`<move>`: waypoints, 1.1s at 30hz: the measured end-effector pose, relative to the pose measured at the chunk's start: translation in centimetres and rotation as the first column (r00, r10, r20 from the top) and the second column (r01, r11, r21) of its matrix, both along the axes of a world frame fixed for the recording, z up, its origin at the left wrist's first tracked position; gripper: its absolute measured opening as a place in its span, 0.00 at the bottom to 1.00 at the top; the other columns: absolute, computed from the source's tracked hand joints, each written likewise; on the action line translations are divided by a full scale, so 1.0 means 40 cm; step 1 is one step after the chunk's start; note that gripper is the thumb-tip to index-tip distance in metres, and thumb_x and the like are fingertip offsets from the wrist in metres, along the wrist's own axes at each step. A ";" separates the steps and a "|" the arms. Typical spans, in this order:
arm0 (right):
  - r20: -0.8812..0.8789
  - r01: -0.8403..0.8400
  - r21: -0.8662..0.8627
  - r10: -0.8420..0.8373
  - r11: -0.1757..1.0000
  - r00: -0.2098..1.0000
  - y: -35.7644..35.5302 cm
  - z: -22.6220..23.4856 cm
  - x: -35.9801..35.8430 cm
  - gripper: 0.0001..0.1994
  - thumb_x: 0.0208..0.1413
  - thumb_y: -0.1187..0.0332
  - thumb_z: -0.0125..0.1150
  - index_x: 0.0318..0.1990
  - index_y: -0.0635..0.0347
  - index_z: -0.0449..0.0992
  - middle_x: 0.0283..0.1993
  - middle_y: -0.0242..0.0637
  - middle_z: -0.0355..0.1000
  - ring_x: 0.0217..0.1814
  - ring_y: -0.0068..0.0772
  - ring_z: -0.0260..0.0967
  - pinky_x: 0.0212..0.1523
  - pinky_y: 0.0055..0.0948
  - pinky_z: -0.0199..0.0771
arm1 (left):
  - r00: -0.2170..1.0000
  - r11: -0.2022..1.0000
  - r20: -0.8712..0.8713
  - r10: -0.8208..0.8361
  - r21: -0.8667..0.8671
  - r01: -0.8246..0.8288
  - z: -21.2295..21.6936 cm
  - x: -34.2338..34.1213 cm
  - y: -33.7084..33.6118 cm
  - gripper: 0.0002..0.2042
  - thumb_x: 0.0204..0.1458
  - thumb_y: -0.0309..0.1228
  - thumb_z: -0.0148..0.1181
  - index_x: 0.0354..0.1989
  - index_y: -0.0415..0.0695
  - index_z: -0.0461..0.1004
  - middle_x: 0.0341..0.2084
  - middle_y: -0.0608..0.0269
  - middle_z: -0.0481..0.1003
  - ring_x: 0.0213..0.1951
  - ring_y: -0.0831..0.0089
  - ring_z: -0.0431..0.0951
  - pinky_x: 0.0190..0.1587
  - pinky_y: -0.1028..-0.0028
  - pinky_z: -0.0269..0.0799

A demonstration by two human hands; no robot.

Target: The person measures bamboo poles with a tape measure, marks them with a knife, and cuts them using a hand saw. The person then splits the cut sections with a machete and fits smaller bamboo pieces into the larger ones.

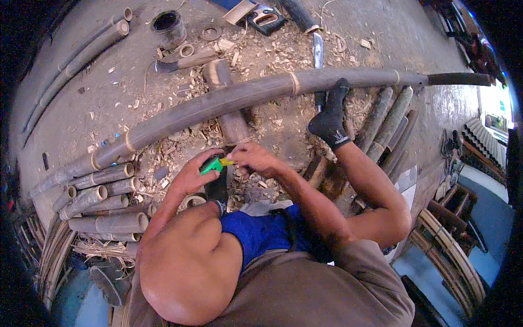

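Note:
My left hand (195,173) is closed round a green and black tape measure (211,165), low in front of me. At its right side a short bit of yellow tape shows, and my right hand (256,159) pinches it with the fingertips. Just beyond both hands lies a short thick bamboo piece (234,124). A long bamboo pole (180,115) rests across it, running from the lower left to the upper right. My foot in a black sock (331,117) is against the pole on the right.
Wood chips cover the floor. Far off are a handsaw (265,20), a large knife (318,52), a hatchet-like tool (188,61) and a dark bucket (169,30). Cut bamboo lengths (111,223) are piled left; more bamboo pieces (389,117) lie right. Two poles (81,60) lie far left.

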State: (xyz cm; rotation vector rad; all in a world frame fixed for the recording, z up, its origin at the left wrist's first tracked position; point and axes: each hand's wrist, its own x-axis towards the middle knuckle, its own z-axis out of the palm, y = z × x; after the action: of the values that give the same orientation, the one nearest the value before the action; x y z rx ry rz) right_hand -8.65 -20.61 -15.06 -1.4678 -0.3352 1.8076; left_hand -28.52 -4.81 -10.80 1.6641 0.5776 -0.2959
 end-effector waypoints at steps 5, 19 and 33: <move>-0.138 0.832 -0.083 -0.833 0.548 0.535 -0.072 0.069 0.357 0.09 0.59 0.60 0.63 0.33 0.51 0.72 0.18 0.19 0.56 0.15 0.13 0.53 0.14 0.18 0.56 | 0.980 0.979 -0.196 -0.040 0.189 0.077 0.009 -0.055 0.070 0.27 0.50 0.40 0.61 0.59 0.44 0.73 0.51 0.48 0.76 0.54 0.53 0.75 0.59 0.62 0.68; 0.028 0.656 0.150 -0.666 0.740 0.745 0.019 -0.009 0.146 0.15 0.67 0.58 0.56 0.30 0.57 0.69 0.18 0.29 0.62 0.15 0.25 0.59 0.18 0.28 0.63 | 0.972 0.939 -0.234 -0.030 0.327 0.108 0.067 0.086 0.080 0.26 0.51 0.43 0.60 0.56 0.41 0.75 0.48 0.42 0.78 0.50 0.45 0.78 0.55 0.58 0.71; 0.277 0.720 0.182 -0.738 0.670 0.616 0.014 0.012 0.162 0.20 0.65 0.52 0.59 0.31 0.61 0.76 0.20 0.31 0.69 0.17 0.28 0.66 0.18 0.32 0.65 | 0.977 0.912 -0.206 -0.047 0.390 0.126 0.125 0.232 0.090 0.24 0.49 0.43 0.61 0.53 0.44 0.79 0.40 0.44 0.81 0.43 0.54 0.82 0.49 0.61 0.74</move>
State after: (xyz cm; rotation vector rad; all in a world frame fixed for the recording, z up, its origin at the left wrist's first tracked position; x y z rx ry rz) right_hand -2.16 -20.04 -14.59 -1.5560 0.0753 0.8768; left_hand -19.22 -1.20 -5.79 2.0778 0.7469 -0.4285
